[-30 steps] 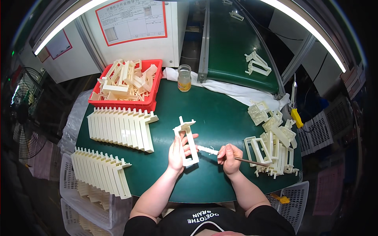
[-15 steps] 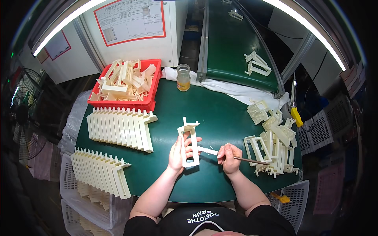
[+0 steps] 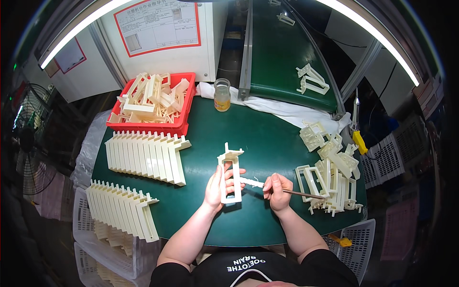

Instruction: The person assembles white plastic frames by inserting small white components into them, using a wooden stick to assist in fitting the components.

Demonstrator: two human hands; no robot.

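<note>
The person is sitting at a green table [image 3: 267, 138], working over its near middle. The left hand [image 3: 221, 185] is gripping a cream plastic frame [image 3: 229, 173], fingers wrapped round its long side rails, holding it flat over the table with its notched end pointing away. The right hand [image 3: 277, 190] is pinching a thin tool [image 3: 306, 193] with a brown handle, fingers pressed together around it; the tool's pale tip is lying against the frame's right rail. The handle is sticking out to the right, toward a pile [image 3: 330, 179] of loose frames heaped near the table's right edge.

On the left of the table, two rows of finished frames are lying side by side on edge: the far row [image 3: 146, 154] just in front of a red bin [image 3: 148, 125], the near row [image 3: 119, 205] by the table's near left edge, overhanging a white crate [image 3: 103, 244] below. The red bin is holding jumbled cream parts. A small glass jar [image 3: 222, 94] of yellowish liquid is standing upright right of the bin, beside a white cloth [image 3: 282, 109] draped along the table's far edge. Behind it, a green conveyor [image 3: 282, 52] is carrying a few more frames [image 3: 311, 79]. A yellow-handled tool [image 3: 357, 138] is lying at the far right.
</note>
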